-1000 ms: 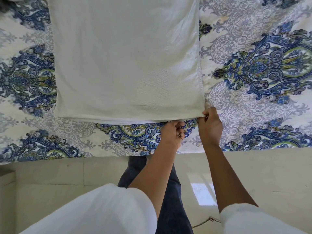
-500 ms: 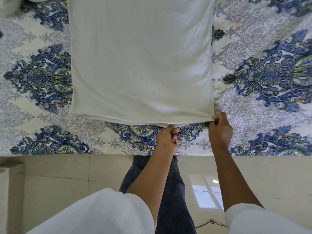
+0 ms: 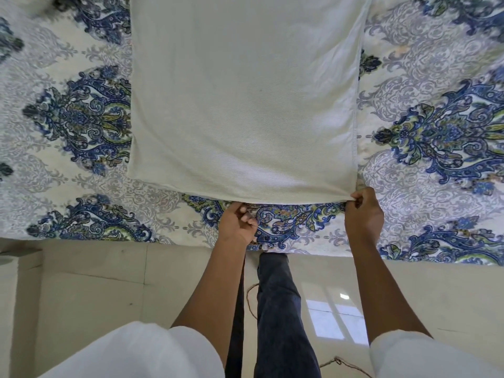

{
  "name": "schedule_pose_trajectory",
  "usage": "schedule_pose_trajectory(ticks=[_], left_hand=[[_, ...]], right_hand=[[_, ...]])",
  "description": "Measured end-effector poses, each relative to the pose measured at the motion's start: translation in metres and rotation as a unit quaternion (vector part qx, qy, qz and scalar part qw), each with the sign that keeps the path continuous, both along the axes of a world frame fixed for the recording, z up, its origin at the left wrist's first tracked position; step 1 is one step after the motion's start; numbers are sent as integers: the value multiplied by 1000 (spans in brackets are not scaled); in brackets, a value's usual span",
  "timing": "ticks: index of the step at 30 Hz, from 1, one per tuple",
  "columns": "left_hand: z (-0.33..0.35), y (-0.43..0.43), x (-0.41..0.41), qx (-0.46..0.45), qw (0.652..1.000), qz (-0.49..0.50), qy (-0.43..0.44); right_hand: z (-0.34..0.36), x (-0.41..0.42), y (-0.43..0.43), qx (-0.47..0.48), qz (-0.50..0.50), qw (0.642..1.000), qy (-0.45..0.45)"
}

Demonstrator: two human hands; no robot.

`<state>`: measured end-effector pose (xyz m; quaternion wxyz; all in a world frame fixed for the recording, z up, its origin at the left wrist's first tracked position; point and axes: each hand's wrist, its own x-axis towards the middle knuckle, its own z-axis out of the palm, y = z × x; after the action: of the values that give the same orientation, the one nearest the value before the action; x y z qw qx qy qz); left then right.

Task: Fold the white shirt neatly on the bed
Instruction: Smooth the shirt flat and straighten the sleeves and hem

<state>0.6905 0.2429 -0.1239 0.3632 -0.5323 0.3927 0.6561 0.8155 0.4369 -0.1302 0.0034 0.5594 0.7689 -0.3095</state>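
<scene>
The white shirt (image 3: 242, 99) lies flat on the bed (image 3: 425, 137), which has a blue and white patterned cover. Its body runs away from me and its top is out of the frame. My right hand (image 3: 364, 214) pinches the shirt's near right corner at the hem. My left hand (image 3: 237, 222) pinches the near hem about midway along it, fingers curled under the edge. The hem between my hands is lifted slightly off the cover.
The bed's near edge (image 3: 109, 241) runs across the frame below my hands. A pale tiled floor (image 3: 436, 296) lies under me, with my dark trouser legs (image 3: 278, 309) and a thin cord (image 3: 346, 362) on it. A low pale block (image 3: 16, 282) stands at left.
My left hand has slid left along the hem, away from the right hand, widening the gap between them. The right hand keeps hold of the corner.
</scene>
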Motion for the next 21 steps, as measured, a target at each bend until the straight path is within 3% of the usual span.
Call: schedule_pose_trajectory(ticks=[6, 9, 11, 12, 14, 16, 17, 18, 21], left_hand=[[9, 1, -2, -172, 980, -97, 12], [23, 12, -1, -298, 935, -147, 120], [33, 22, 2, -409, 839, -229, 275], [36, 27, 2, -451, 764, -296, 353], [26, 30, 1, -470, 564, -463, 496], [9, 26, 1, -405, 348, -620, 575], [2, 21, 1, -363, 267, -671, 588], [-3, 15, 1, -331, 214, -706, 589], [-9, -1, -4, -294, 141, -757, 567]], right_hand=[[2, 0, -3, 9, -2, 1000, -9], [5, -2, -1, 4, 8, 1000, -21], [6, -3, -2, 6, 31, 999, -31], [7, -2, -2, 13, 47, 998, -41], [7, 0, -2, 28, 78, 995, -54], [6, 1, 1, 36, 101, 993, -54], [6, 1, 3, 40, 114, 991, -48], [6, 3, 4, 45, 132, 989, -39], [1, 12, 10, 63, 187, 979, -42]])
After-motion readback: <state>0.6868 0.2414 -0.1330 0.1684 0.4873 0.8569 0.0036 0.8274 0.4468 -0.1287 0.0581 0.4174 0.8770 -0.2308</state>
